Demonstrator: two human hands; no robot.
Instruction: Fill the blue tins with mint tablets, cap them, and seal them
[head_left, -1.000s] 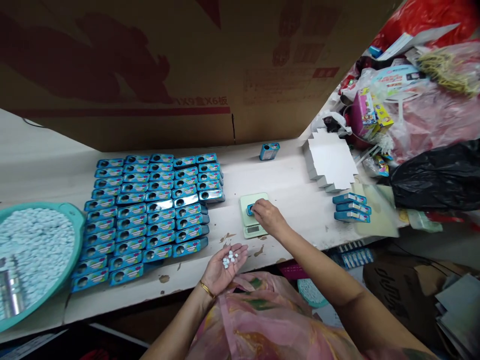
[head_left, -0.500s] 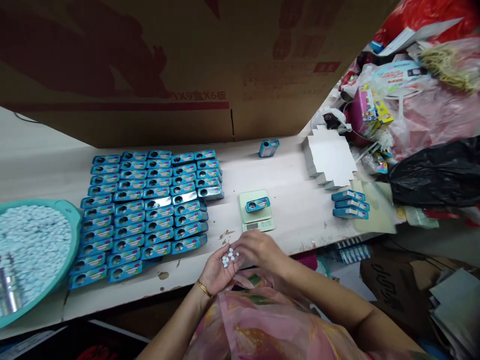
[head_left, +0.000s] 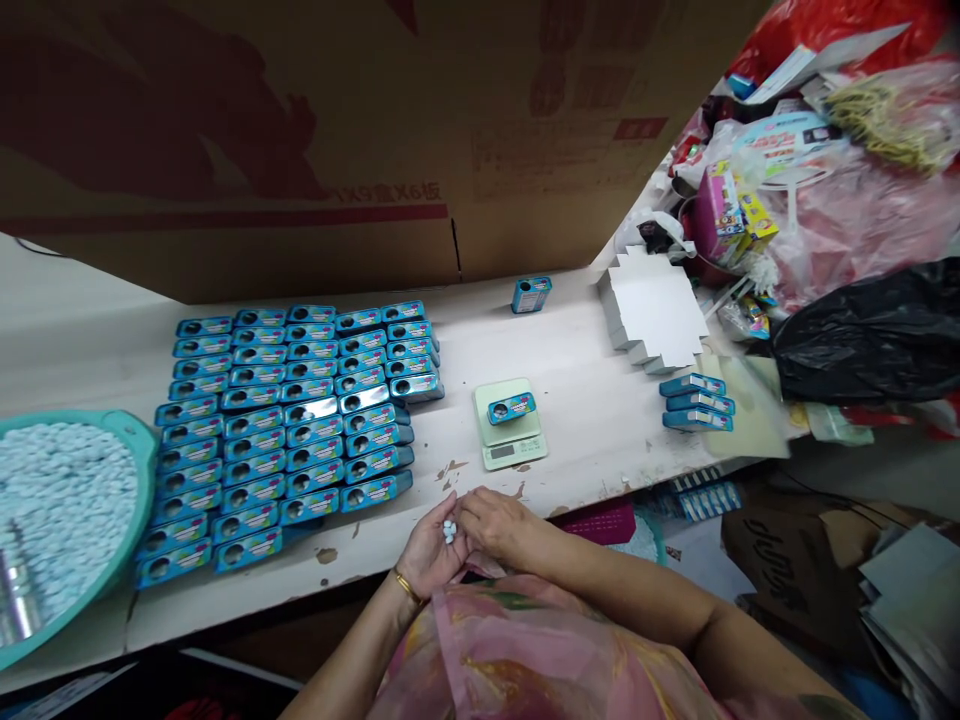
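Observation:
My left hand point(head_left: 429, 550) is palm up and cupped, holding a few pale blue candies point(head_left: 449, 531). My right hand point(head_left: 499, 522) lies over its fingers, with its own fingertips bent together beside the candies; what they hold is hidden. Just beyond both hands stands a light green digital scale point(head_left: 514, 452). On its plate rests one blue tin point(head_left: 512, 408) with a round window showing on its upper face. To the left, several rows of like blue tins point(head_left: 307, 440) are packed closely together.
A teal basin point(head_left: 146, 490) of pale blue candies at far left holds a metal cylinder point(head_left: 19, 590). A large cardboard box point(head_left: 300, 230) walls the back. At right are a single tin point(head_left: 531, 294), stacked white cartons point(head_left: 656, 305), three tins point(head_left: 697, 403) and bagged clutter point(head_left: 847, 330).
My right hand has come down from the scale's front edge onto my left hand. Fewer candies show in the left palm. The view has shifted slightly.

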